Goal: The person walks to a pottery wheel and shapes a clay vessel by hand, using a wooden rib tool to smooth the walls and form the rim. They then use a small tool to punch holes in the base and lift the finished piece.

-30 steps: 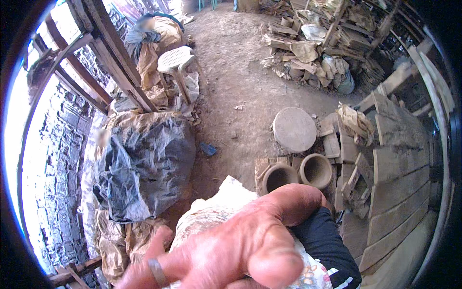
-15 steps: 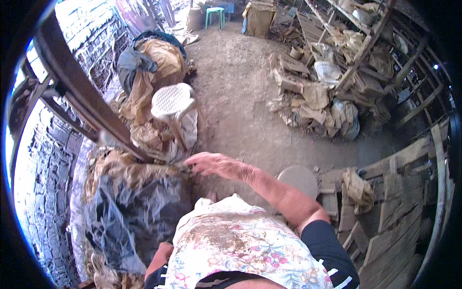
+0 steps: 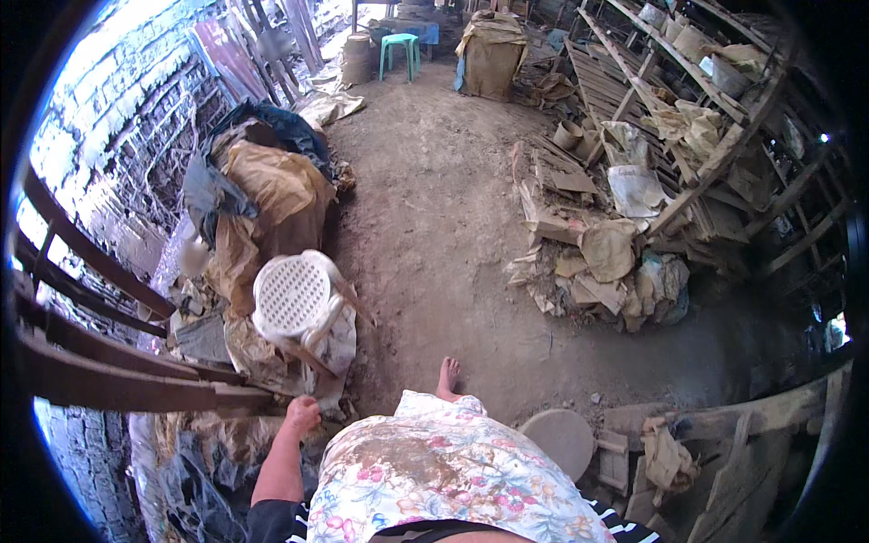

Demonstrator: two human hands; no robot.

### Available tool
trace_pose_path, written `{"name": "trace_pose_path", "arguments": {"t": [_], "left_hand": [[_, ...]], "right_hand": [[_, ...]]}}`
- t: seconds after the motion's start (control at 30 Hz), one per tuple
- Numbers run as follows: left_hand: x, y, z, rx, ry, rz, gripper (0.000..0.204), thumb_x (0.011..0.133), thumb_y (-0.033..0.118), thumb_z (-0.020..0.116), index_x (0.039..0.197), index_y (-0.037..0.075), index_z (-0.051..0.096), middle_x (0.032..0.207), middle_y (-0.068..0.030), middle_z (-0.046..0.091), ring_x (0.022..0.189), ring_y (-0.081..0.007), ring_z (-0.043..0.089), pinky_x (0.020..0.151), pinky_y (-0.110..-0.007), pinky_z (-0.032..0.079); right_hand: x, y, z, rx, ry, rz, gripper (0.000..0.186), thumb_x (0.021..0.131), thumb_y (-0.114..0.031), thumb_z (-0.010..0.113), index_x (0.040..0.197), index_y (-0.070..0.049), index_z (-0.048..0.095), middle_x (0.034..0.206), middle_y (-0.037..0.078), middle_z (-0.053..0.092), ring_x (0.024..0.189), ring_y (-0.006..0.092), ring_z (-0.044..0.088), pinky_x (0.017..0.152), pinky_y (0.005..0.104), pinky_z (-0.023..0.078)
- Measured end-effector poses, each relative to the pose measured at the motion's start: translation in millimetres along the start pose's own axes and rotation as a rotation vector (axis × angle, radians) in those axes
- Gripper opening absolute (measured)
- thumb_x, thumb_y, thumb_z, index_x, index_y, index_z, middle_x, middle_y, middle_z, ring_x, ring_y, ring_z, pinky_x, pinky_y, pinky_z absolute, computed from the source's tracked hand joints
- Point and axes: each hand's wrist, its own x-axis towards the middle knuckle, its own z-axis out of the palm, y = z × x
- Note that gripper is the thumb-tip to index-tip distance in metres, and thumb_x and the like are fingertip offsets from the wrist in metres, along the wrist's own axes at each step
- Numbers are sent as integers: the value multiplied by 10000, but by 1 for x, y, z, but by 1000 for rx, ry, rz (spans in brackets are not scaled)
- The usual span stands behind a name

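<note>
My left hand [image 3: 303,414] reaches forward at the left with its fingers curled closed. It appears next to the end of a dark wooden beam [image 3: 172,385]; whether it touches the beam cannot be made out, and the inside of the hand is hidden. My right hand is out of view. A white plastic chair [image 3: 294,294] with a perforated seat stands just ahead of my left hand, on crumpled sheeting. Below me hangs a floral apron [image 3: 444,457] with a brown muddy patch, and one bare foot [image 3: 448,376] steps out past its hem.
Cloth and sheeting cover a heap [image 3: 276,185] on the left. A round flat disc [image 3: 558,443] lies near my right side. Stacked boards and sacks [image 3: 606,253] line the right, below wooden racks [image 3: 670,118]. A green stool [image 3: 399,54] and a covered block [image 3: 491,59] stand far ahead on the dirt floor [image 3: 425,235].
My right arm, stretched across in front before, has left the view. My left hand has come forward. The chair and heap appear nearer, and the beam lies lower in view.
</note>
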Motion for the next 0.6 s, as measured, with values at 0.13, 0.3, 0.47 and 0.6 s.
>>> {"name": "trace_pose_path", "arguments": {"t": [0.13, 0.3, 0.47, 0.6], "left_hand": [[39, -1, 36, 1006, -77, 86, 267, 695, 280, 655, 900, 113, 690, 958, -59, 670, 899, -233, 641, 771, -354, 521], [64, 49, 84, 690, -89, -236, 334, 709, 315, 719, 879, 28, 702, 973, -147, 677, 852, -201, 655, 743, -313, 514], [117, 128, 91, 352, 42, -314, 297, 753, 200, 683, 962, -9, 660, 837, -125, 671, 675, -238, 645, 579, -357, 529], [184, 177, 86, 416, -67, -506, 246, 760, 179, 635, 922, -4, 660, 893, -128, 682, 766, -248, 657, 640, -352, 523]], "right_hand": [[46, -119, 6, 157, -48, -17, 248, 911, -323, 485, 870, -86, 545, 688, 51, 521, 591, 193, 492, 506, 367, 411], [96, -362, -25, 66, 3, -295, 238, 914, -315, 491, 776, -122, 513, 603, 0, 460, 492, 137, 426, 419, 321, 368], [115, -639, -10, -43, -109, -688, 244, 928, -369, 501, 1000, -138, 535, 789, -46, 530, 644, 78, 486, 500, 239, 372], [133, -781, 39, -18, -147, -837, 407, 921, -382, 517, 1201, -86, 519, 890, -4, 589, 751, 92, 536, 636, 238, 419]]}}
